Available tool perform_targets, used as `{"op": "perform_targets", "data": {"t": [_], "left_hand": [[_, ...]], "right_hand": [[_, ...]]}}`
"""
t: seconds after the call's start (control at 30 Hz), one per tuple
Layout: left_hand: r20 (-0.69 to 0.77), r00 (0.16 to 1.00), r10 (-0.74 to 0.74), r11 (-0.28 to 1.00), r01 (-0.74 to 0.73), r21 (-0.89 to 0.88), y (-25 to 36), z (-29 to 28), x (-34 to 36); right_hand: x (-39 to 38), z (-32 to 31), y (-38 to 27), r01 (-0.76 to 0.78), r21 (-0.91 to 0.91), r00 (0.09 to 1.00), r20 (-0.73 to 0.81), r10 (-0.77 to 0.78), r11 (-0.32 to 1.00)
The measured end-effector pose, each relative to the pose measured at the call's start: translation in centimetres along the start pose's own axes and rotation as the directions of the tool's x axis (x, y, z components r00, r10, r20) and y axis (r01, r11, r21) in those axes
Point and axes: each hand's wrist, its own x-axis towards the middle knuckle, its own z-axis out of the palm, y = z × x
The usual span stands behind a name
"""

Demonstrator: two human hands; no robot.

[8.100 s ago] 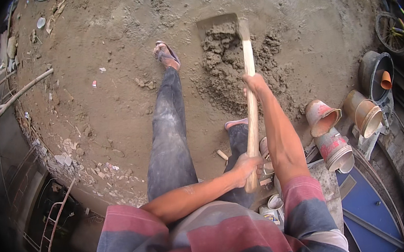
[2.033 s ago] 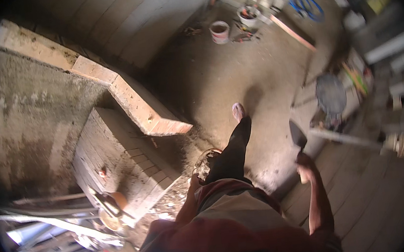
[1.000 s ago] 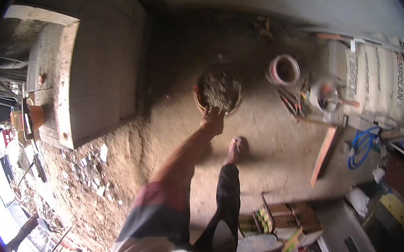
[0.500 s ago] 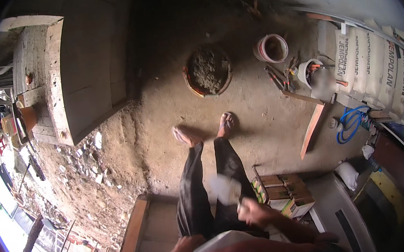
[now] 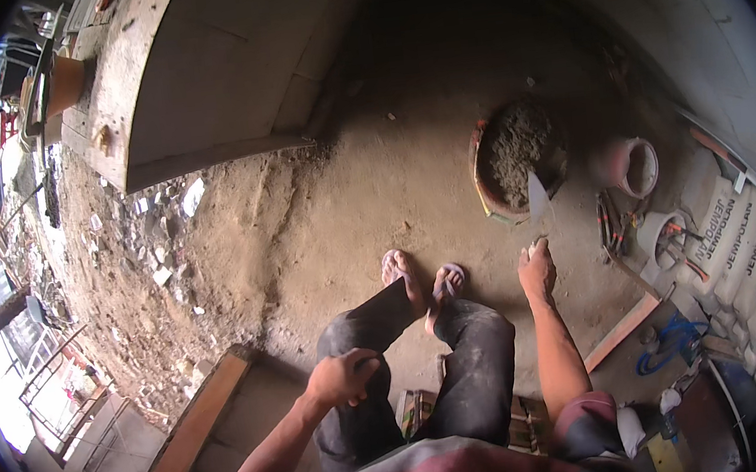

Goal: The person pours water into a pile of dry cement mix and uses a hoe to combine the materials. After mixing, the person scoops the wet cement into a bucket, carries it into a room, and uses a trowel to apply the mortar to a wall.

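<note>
My right hand [image 5: 538,270] is closed around the handle of a trowel [image 5: 539,197]. Its pale blade points away from me, over the near right rim of a round tub [image 5: 487,189]. Grey wet mortar [image 5: 518,146] lies heaped in that tub. My left hand [image 5: 344,378] rests against my bent left knee, fingers curled, with nothing visible in it.
To the tub's right stands a white bucket [image 5: 639,169], with pliers-like tools [image 5: 612,225] beside it. Another bucket [image 5: 659,232] holds tools. Stacked sacks [image 5: 747,239], a wooden strip [image 5: 623,333] and a blue hose [image 5: 670,343] lie rightward. Rubble [image 5: 158,245] covers the left ground.
I have bent my knees and come lower. My right hand has carried the trowel forward and right to the tub. My left hand has shifted forward to the knee; the view has turned.
</note>
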Motion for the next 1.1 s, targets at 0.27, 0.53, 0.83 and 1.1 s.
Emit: {"op": "perform_targets", "data": {"t": [0.27, 0.53, 0.83, 1.1], "left_hand": [[-0.782, 0.156, 0.604, 0.63, -0.695, 0.348, -9.6, 0.3, 9.4], [-0.868, -0.153, 0.472, 0.868, -0.092, 0.488, -9.2, -6.6, 19.9], [-0.914, 0.373, 0.156, 0.958, 0.17, 0.232, -9.9, -10.2, 26.0], [-0.621, 0.613, 0.489, 0.846, -0.158, 0.51, 15.8, -23.3, 36.9]], "right_hand": [[3.5, -6.5, 4.5, 0.156, 0.186, 0.984, -0.114, -0.136, 0.97], [15.7, -5.1, -1.8, -0.084, 0.364, 0.953, 0.301, -0.031, 0.928], [11.3, 1.8, -5.5, -0.335, 0.852, 0.884, 0.432, -0.179, 0.403], [6.1, -4.7, -4.4, 0.079, -0.103, 0.967, -0.235, -0.102, 0.992]]}}
